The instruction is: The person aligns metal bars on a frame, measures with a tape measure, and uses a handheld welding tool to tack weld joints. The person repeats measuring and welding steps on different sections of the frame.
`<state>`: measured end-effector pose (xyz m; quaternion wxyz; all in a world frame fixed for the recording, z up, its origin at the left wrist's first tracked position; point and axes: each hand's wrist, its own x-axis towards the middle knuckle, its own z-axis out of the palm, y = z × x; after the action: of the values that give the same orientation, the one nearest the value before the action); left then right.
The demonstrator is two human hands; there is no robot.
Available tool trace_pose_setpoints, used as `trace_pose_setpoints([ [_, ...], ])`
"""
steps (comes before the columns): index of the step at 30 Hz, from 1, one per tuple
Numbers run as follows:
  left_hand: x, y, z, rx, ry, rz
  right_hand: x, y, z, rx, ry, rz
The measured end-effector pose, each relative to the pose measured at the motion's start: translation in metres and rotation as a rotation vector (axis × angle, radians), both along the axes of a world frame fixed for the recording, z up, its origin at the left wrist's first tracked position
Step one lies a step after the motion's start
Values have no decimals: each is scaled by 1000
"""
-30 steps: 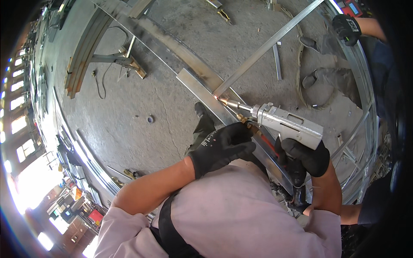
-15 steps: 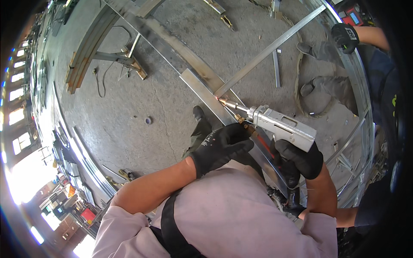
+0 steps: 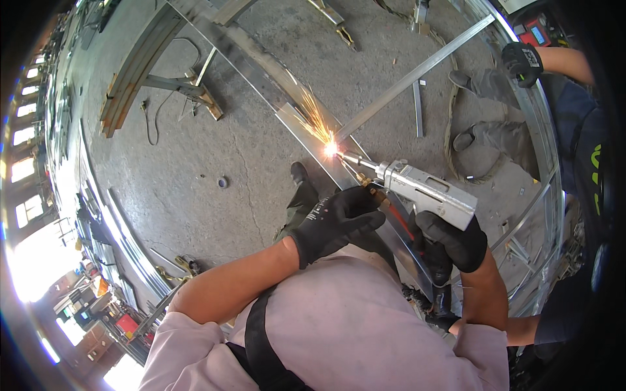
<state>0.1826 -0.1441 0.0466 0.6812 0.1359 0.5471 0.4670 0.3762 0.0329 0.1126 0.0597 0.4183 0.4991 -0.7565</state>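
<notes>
The silver heat gun (image 3: 430,192) is right of the middle, tilted, with its nose pointing up and left; its tip is at a bright glow (image 3: 331,149), where a thin metal bar (image 3: 417,78) meets a wide metal bar (image 3: 302,132); orange sparks (image 3: 317,124) fly up and left from there. The right hand (image 3: 454,240), in a black glove, has its fingers curled round the gun's handle; the left hand (image 3: 338,221), gloved too, has bent fingers beside a brass bit (image 3: 362,178) and a red hose (image 3: 399,218), but I cannot tell if it grips them.

I think the step in hand is melting the two bars together where they meet; the next move seems to call for a steady right hand, the tip kept on the join, and the left hand well back from the sparks.

Farther out, another person's gloved hand (image 3: 521,64) is at a metal frame (image 3: 544,111); a red box (image 3: 535,34) with a small screen is near it.
</notes>
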Motion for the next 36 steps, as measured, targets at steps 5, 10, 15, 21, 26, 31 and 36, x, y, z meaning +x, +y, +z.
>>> trace_pose_setpoints([
  [5,-3,2,1,-72,31,-56,0,1,0,-3,11,8],
  [10,-6,4,3,-69,57,-64,1,0,-1,7,4,-5],
  [15,-5,2,1,12,219,-121,4,-1,-3,0,-11,-10],
  [21,-1,0,-5,20,121,-36,4,-2,-3,16,-46,19],
  [26,-5,-1,-9,25,102,-97,3,-6,0,-8,-38,-18],
  [31,-4,-3,-13,33,100,-81,2,-4,-3,21,-8,19],
  [36,1,-3,-12,38,21,0,4,-4,-3,23,-36,19],
])
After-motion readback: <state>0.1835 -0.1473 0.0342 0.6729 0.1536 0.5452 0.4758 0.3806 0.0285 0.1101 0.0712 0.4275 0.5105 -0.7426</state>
